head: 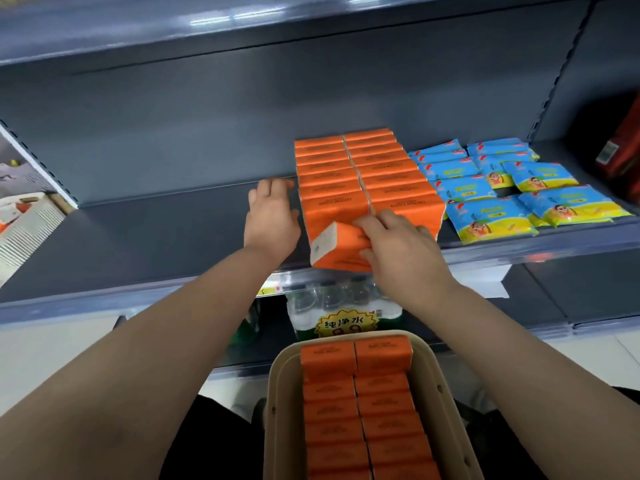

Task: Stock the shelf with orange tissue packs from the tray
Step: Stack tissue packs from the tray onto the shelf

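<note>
Two rows of orange tissue packs [360,174] stand on the dark grey shelf [156,244]. My right hand [398,247] grips one more orange pack [337,247], tilted, at the front of the left row near the shelf's front edge. My left hand [272,216] lies with straight fingers against the left side of that row. Below, a beige tray [273,393] holds two rows of several orange packs [360,403].
Blue and yellow packets [502,188] lie on the shelf right of the orange rows. A red package [623,143] stands at far right. Bottled water [343,306] sits on the lower shelf. The shelf's left half is bare.
</note>
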Available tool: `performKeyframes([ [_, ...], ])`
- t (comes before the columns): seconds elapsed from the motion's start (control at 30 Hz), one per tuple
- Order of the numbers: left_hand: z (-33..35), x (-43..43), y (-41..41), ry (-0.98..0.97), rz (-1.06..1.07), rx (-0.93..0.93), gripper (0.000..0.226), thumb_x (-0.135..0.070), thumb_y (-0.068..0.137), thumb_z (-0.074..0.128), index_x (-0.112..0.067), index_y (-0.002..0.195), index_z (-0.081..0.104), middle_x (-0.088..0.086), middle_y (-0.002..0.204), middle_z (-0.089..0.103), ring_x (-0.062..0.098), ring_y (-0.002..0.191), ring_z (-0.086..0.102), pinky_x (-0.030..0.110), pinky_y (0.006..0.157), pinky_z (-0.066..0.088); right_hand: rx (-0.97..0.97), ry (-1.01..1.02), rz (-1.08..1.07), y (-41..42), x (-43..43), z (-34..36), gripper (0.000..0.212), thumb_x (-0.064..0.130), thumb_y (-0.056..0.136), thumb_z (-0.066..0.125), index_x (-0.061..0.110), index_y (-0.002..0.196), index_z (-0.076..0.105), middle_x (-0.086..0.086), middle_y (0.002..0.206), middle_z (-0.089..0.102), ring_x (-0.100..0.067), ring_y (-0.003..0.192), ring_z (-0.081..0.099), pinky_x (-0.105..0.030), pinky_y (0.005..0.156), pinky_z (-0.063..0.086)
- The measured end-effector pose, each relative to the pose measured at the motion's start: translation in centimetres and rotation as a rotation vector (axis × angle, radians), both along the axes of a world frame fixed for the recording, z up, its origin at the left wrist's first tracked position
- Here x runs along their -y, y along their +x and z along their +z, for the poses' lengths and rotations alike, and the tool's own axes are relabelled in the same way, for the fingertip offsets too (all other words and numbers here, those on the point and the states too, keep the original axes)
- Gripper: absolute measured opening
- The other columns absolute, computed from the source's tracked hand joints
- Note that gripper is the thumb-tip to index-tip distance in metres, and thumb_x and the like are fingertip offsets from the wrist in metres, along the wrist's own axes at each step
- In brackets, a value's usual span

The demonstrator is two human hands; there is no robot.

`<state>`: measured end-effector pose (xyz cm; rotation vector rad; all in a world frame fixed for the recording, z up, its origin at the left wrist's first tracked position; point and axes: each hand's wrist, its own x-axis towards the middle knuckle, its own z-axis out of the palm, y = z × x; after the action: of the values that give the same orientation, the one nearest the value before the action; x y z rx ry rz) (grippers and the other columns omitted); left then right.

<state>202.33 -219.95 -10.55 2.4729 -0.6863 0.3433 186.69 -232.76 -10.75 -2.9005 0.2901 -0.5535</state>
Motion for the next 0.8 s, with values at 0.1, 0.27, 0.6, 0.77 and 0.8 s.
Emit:
performKeyframes([
  [0.1, 0.3, -2.2, 0.2, -0.042, 0.059, -0.044, 0.044, -0.001, 0.090, 0.048, -0.011, 0.132, 0.045, 0.010, 0.136, 0.041, 0.028, 0.125, 0.035, 0.036, 0.086, 0.040, 0.023, -0.058, 0.041, 3.5, -1.1, 1.8, 0.042, 0.017, 0.090, 0.057, 0.023, 0.131, 0.046, -0.003, 0.124, 0.049, -0.026, 0.118, 0.047, -0.042, 0.091, 0.038],
  [0.27, 0.0, -3.6, -0.6, -0.024, -0.023, -0.109, 0.035, -0.003, 0.090, 0.047, -0.012, 0.123, 0.055, 0.008, 0.125, 0.052, 0.025, 0.107, 0.055, 0.028, 0.078, 0.042, -0.038, -0.156, 0.023, 7.8, -1.7, 1.7, 0.041, 0.008, 0.089, 0.054, 0.020, 0.128, 0.049, -0.006, 0.122, 0.049, -0.028, 0.119, 0.043, -0.043, 0.095, 0.036],
  [0.6, -2.5, -2.1, -1.8, 0.007, -0.192, -0.235, 0.029, -0.010, 0.090, 0.054, -0.010, 0.119, 0.051, 0.004, 0.103, 0.069, 0.023, 0.092, 0.064, 0.040, 0.078, 0.053, -0.076, -0.167, 0.009, 8.1, -0.8, -0.9, 0.064, -0.010, 0.079, 0.056, 0.015, 0.137, 0.041, -0.014, 0.128, 0.042, -0.033, 0.120, 0.039, -0.045, 0.096, 0.039],
  [0.77, -2.4, -2.0, -2.6, -0.003, -0.163, -0.253, 0.035, -0.012, 0.091, 0.051, -0.007, 0.126, 0.048, 0.007, 0.103, 0.070, 0.025, 0.097, 0.064, 0.040, 0.081, 0.053, -0.078, -0.210, 0.039, 7.6, -0.6, -2.0, 0.070, -0.007, 0.081, 0.057, 0.015, 0.143, 0.034, -0.014, 0.134, 0.038, -0.033, 0.124, 0.035, -0.047, 0.109, 0.026],
  [0.8, -2.3, -2.1, -2.8, -0.002, -0.152, -0.237, 0.037, -0.012, 0.091, 0.051, -0.006, 0.128, 0.047, 0.007, 0.105, 0.069, 0.025, 0.098, 0.063, 0.040, 0.081, 0.053, -0.048, -0.208, 0.042, 7.3, -0.5, -2.1, 0.068, -0.007, 0.081, 0.056, 0.015, 0.142, 0.035, -0.014, 0.134, 0.039, -0.032, 0.124, 0.035, -0.047, 0.111, 0.023],
])
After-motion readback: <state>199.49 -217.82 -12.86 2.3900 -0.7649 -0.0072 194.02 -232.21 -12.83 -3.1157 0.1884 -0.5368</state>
